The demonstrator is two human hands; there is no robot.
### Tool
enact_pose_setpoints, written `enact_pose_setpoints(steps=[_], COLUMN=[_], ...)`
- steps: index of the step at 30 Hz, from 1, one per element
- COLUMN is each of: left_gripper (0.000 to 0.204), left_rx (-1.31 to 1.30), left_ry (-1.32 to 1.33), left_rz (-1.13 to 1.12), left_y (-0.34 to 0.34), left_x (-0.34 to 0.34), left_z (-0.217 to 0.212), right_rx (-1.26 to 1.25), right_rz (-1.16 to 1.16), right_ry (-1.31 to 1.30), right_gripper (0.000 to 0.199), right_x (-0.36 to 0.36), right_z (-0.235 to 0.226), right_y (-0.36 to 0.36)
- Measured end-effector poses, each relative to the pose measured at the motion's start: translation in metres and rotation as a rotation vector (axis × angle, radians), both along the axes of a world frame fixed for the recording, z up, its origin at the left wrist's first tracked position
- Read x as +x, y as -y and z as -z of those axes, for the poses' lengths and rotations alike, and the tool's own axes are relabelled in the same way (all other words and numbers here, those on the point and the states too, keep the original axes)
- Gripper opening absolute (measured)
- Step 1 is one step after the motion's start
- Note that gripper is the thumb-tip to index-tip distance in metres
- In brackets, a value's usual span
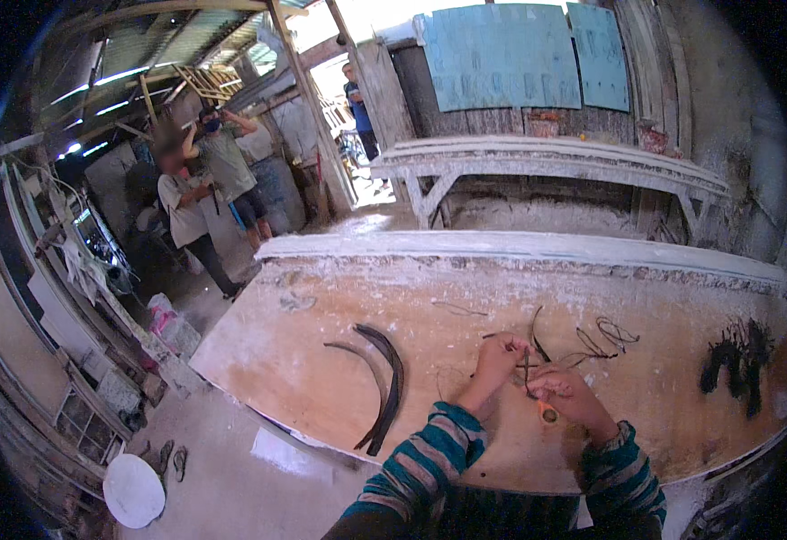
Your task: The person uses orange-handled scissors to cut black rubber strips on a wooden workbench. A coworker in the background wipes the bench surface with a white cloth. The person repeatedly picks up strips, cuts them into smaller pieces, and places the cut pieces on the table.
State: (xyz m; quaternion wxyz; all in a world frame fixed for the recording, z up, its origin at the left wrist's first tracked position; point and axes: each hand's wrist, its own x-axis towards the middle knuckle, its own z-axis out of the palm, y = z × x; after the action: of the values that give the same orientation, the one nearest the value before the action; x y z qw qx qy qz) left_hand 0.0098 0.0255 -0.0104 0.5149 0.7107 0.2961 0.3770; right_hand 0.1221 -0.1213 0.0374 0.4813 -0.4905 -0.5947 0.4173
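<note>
Over the table, my left hand (500, 358) is closed, its fingers pinching a thin dark strip (527, 360). Close by on the right, my right hand (563, 391) is also closed on the strip, near its lower end. Pieces of it seem to cross between the two hands, but the detail is too small to make out. An orange loop handle (548, 414), perhaps of scissors, shows just under my right hand; the rest of it is hidden. Behind my hands lies a curved dark strip (538, 333), and beside that a loose coil of thin dark cord (611, 338).
Long curved black strips (392, 387) lie on the left of the wooden table (303, 360). Tangled black bundles (740, 360) are at its right end. Beyond stands a whitish bench (538, 155). Several people stand at the back left. A round white stool (133, 490) is on the floor.
</note>
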Motion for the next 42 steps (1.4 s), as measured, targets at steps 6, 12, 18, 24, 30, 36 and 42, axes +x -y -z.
enact_pose_setpoints(steps=[6, 12, 18, 24, 30, 36, 42], left_gripper=[0.007, 0.004, 0.007, 0.011, 0.011, 0.011, 0.014], left_rx=[-0.056, -0.142, -0.228, -0.189, -0.291, -0.264, -0.248], left_ry=[0.136, 0.125, 0.073, 0.158, 0.114, 0.082, 0.118], left_rz=[0.145, 0.237, 0.446, 0.800, 0.848, 0.825, 0.835], left_y=[0.000, 0.007, 0.026, 0.050, 0.061, 0.069, 0.060], left_x=[0.003, 0.003, 0.002, 0.010, 0.009, 0.006, 0.010], left_z=[0.019, 0.009, -0.003, 0.004, -0.002, -0.012, -0.002], right_rx=[0.050, 0.049, 0.255, 0.327, 0.344, 0.377, 0.351], right_rz=[0.017, 0.245, 0.628, 0.779, 0.780, 0.723, 0.761], right_ry=[-0.022, -0.176, 0.037, 0.338, 0.144, 0.257, 0.277], right_gripper=[0.008, 0.011, 0.011, 0.007, 0.006, 0.014, 0.011], right_x=[0.003, 0.009, 0.033, 0.044, 0.046, 0.054, 0.061], right_z=[0.009, 0.006, 0.029, 0.036, 0.036, 0.038, 0.045], right_y=[0.002, 0.001, -0.014, -0.019, -0.021, -0.021, -0.022])
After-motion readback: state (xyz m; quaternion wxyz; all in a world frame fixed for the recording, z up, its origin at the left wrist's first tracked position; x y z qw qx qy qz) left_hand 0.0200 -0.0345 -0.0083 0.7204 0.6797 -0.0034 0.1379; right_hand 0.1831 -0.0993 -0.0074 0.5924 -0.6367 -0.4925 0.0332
